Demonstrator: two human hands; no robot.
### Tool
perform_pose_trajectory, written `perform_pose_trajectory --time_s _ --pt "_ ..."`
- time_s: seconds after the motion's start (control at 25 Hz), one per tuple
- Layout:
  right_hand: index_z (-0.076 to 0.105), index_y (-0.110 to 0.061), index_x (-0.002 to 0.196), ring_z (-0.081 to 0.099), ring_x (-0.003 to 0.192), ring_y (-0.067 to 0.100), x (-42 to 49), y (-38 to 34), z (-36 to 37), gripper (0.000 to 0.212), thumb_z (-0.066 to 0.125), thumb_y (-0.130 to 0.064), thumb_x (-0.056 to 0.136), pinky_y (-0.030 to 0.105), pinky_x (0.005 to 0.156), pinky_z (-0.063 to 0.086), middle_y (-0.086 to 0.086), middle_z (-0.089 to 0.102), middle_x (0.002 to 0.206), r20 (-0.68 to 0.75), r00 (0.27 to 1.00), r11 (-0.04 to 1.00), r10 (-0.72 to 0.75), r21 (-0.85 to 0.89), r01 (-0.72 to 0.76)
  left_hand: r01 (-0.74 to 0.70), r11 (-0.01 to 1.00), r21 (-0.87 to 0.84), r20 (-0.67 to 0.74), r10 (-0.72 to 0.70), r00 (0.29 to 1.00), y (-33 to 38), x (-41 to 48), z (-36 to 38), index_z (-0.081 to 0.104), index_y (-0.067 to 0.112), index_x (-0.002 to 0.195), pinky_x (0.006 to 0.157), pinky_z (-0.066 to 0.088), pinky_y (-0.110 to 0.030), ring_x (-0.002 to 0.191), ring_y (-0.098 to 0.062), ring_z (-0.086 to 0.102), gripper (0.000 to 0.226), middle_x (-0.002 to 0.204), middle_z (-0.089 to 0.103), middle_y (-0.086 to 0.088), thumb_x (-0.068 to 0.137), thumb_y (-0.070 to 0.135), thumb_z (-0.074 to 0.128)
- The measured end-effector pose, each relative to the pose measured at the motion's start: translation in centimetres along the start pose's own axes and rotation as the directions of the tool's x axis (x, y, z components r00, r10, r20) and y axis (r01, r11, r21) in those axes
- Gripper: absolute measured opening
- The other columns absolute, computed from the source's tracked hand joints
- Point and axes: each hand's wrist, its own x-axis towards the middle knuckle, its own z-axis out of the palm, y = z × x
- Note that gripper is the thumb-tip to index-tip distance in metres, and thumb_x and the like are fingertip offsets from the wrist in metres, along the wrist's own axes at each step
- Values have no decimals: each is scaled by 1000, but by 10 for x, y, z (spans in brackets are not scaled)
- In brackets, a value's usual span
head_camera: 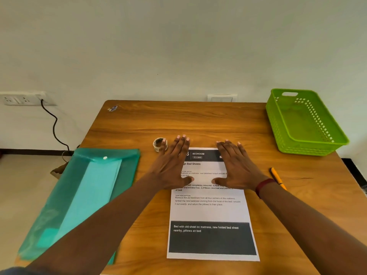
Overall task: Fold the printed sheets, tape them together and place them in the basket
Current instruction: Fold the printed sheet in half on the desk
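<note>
We see a white printed sheet (210,211) with black text and dark grey panels lying flat and unfolded on a brown wooden table (178,120). The left hand (172,163) lies spread wide over the sheet's far left corner. Its fingers are straight and reach past the sheet's far edge onto the wood. The right hand (236,167) lies the same way over the sheet's far right corner, flat and holding nothing, with a dark red band (264,186) on its wrist.

Just off the sheet's far left corner, beside the left hand's fingers, stands a small roll of clear tape (160,144). Well to the left of the sheet we find a translucent teal plastic folder (79,195) with a snap button, and paper shows through it. To the right of the sheet lies a yellow pen (278,178). Beyond the pen, far right of the sheet, sits a bright green perforated plastic basket (305,149), tilted at the table's edge.
</note>
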Motion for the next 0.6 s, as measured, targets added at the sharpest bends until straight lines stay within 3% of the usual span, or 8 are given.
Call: perform_pose_trajectory --time_s 0.36,0.6 --pt "-3 -19 154 11 149 27 -10 -7 11 115 46 -83 71 56 116 0 6 18 161 -25 998 998 64 5 -64 6 1000 4 -6 -6 1000 4 -7 -1 -22 14 151 115 -9 -57 151 -27 -7 115 164 -8 -8 82 72 49" --pt "10 -22 153 21 144 29 -15 -13 5 113 63 -75 68 56 117 10 7 31 153 -93 993 997 72 41 -68 63 998 -14 7 -63 998 18 -9 -2 -31 20 147 114 -7 -61 150 -30 -13 120 164 -10 -9 83 62 62"
